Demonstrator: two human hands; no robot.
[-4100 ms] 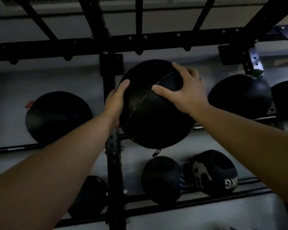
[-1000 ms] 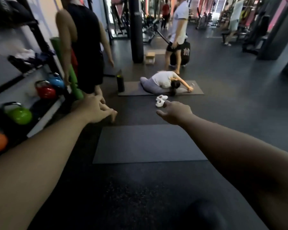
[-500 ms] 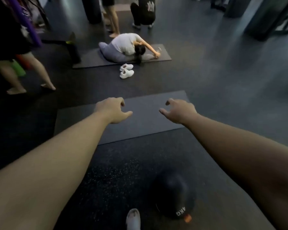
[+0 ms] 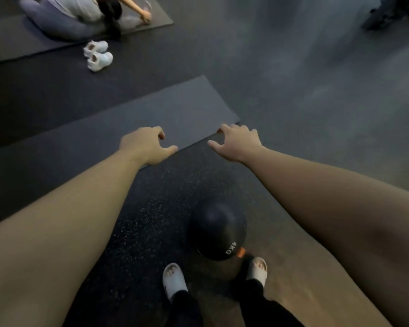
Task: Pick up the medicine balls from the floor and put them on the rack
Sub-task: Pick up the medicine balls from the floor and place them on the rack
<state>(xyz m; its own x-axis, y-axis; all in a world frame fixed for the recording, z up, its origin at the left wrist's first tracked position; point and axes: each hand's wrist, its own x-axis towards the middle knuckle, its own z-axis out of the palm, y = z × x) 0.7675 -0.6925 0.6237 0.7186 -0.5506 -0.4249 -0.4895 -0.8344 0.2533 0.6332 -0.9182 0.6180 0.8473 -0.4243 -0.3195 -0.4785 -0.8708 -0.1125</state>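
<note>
A black medicine ball (image 4: pixel 217 230) with white "4KG" lettering and an orange tag lies on the dark speckled floor just in front of my feet. My left hand (image 4: pixel 147 146) and my right hand (image 4: pixel 237 143) are both stretched out ahead of me, above and beyond the ball, empty, with fingers curled and apart. Neither hand touches the ball. The rack is out of view.
A dark exercise mat (image 4: pixel 118 128) lies on the floor under my hands. Farther off, a person (image 4: pixel 80 15) stretches on another mat, with a pair of white shoes (image 4: pixel 97 55) beside it. My feet in white slides (image 4: pixel 174 279) stand at the bottom.
Earlier I held a ball at the rack with both hands; now they are empty. My view has turned and tipped down to the floor, bringing the 4KG ball and my feet into sight.
</note>
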